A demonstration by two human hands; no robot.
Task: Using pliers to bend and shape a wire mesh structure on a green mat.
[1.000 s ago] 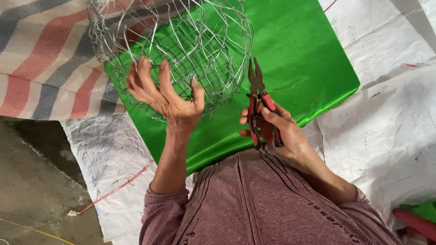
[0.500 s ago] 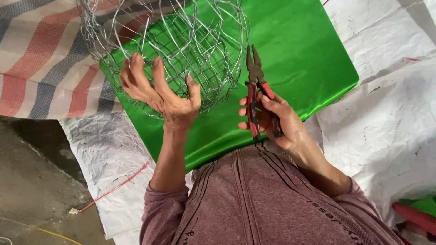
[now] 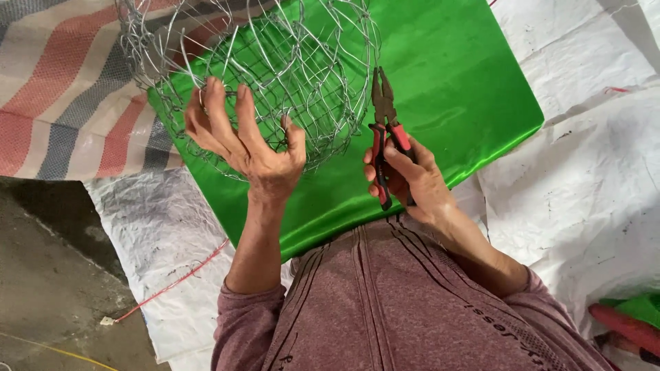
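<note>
Now left hand [image 3: 244, 148] splayed on round wire-mesh cage [image 3: 254, 69]; right hand [image 3: 412, 178] grips red-handled pliers [image 3: 385, 130].

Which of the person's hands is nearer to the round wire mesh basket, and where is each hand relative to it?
Left. The left hand is spread against the near side of the wire mesh basket, touching it. The right hand holds red-handled pliers just off the basket's right edge.
</note>
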